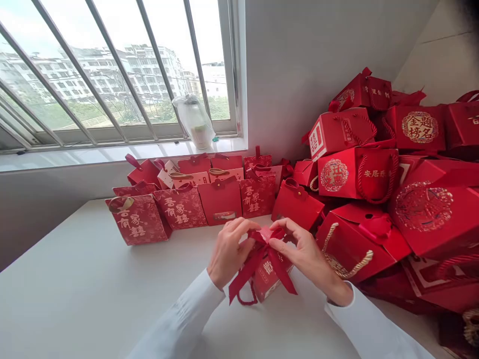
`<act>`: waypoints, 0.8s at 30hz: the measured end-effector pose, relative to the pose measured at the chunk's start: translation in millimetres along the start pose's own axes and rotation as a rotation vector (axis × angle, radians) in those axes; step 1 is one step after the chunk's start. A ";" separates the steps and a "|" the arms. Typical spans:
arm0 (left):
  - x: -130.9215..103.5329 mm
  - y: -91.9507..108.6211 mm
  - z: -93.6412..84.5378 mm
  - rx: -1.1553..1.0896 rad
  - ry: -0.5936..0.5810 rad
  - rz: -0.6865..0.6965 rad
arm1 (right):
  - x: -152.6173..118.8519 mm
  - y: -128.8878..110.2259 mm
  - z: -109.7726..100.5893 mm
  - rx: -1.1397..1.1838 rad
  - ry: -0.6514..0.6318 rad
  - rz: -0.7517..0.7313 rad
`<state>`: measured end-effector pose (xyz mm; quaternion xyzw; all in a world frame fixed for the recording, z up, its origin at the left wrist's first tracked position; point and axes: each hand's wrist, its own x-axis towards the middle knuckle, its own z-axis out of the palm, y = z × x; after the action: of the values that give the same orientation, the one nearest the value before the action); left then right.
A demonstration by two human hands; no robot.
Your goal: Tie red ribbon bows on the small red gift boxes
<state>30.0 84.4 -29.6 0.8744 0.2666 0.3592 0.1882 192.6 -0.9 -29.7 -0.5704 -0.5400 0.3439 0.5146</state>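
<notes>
A small red gift box (pixel 266 279) stands on the white tabletop in front of me, with gold lettering on its side and a red cord handle hanging at its left. A dark red ribbon (pixel 245 271) is tied in a bow at its top, and its two tails hang down over the front. My left hand (pixel 232 249) pinches the bow's left loop between thumb and fingers. On the other side, my right hand (pixel 305 249) grips the right loop, its thumb near the knot. The box's back is hidden from me.
Rows of red gift bags (pixel 183 207) stand along the wall behind. To the right, red gift boxes (pixel 355 174) with rope handles are piled high. A plastic-wrapped cup (pixel 198 127) sits on the sill of the barred window. The white table (pixel 75 299) extends leftward.
</notes>
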 end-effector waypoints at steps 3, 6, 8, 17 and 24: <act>-5.6 -0.1 5.7 -0.087 0.052 -0.074 | -1.1 0.7 4.0 0.018 0.048 0.027; -8.6 1.9 9.3 -0.131 0.058 -0.157 | -0.9 2.1 6.2 0.052 0.080 0.044; -9.8 3.0 10.5 -0.122 0.054 -0.194 | -0.1 3.6 6.9 0.069 0.099 0.042; -13.1 7.8 12.8 -0.049 0.106 -0.175 | 1.3 13.6 6.2 0.102 0.179 0.048; -17.1 10.9 13.4 -0.033 0.068 -0.154 | -0.6 11.6 2.6 0.052 0.256 0.079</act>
<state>33.1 63.7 -42.0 0.8354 0.3331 0.3774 0.2206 193.1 0.4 -41.6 -0.6170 -0.4379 0.3020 0.5799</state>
